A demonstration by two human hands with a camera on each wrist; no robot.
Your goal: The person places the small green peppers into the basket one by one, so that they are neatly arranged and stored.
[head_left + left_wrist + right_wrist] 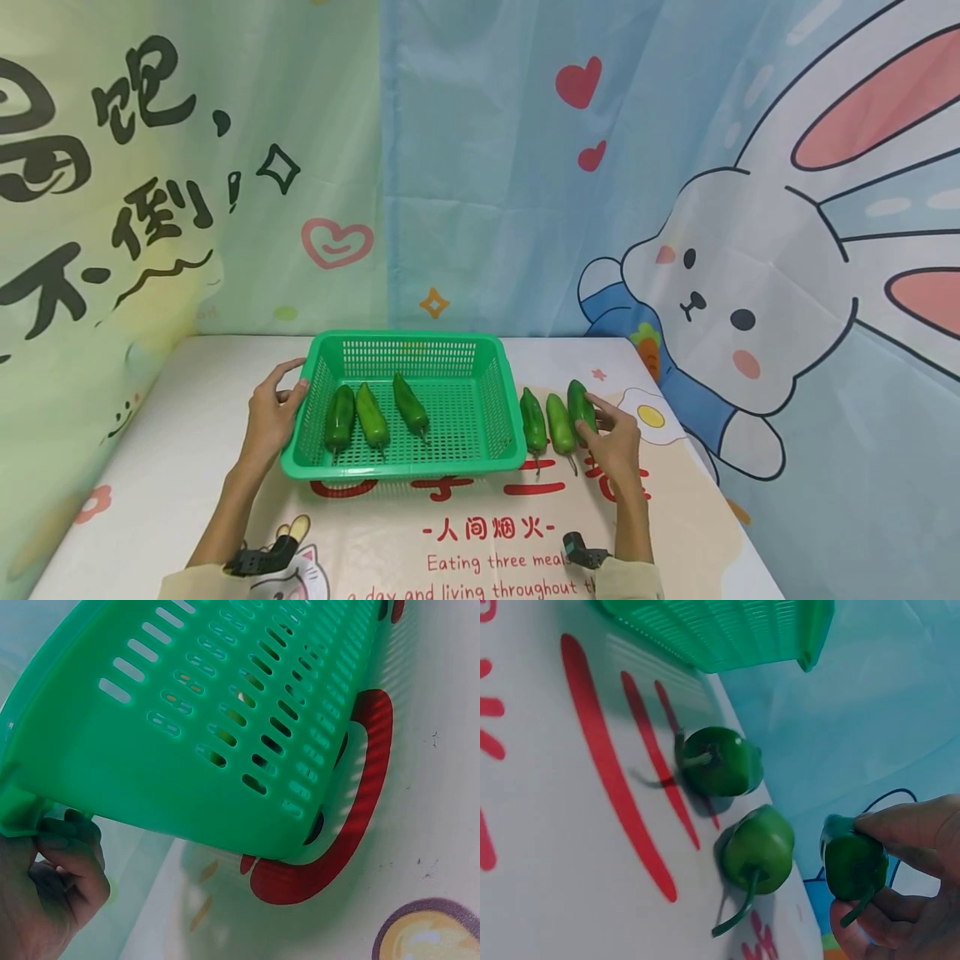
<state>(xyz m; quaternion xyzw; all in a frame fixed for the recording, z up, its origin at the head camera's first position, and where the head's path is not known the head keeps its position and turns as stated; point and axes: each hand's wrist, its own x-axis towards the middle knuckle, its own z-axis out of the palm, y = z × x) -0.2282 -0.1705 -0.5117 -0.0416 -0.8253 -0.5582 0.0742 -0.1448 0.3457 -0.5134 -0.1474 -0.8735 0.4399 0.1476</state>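
Observation:
My left hand (272, 417) grips the left rim of a green plastic basket (405, 472). In the left wrist view, the curled fingers (79, 862) hook under that rim at the corner. Three green peppers lie inside the basket: a dark one (341, 417), a lighter one (372, 417) and another dark one (409, 404). To the basket's right, my right hand (618, 442) pinches a dark green pepper (855, 862) between thumb and fingers. Beside it on the table lie a light green pepper (559, 423) and a dark green pepper (533, 421), stems toward me.
A printed cloth (480, 550) with red lettering covers the table. Behind it hangs a curtain (480, 167) with hearts, and a cartoon rabbit on the right side. Black camera straps (262, 557) sit on both wrists.

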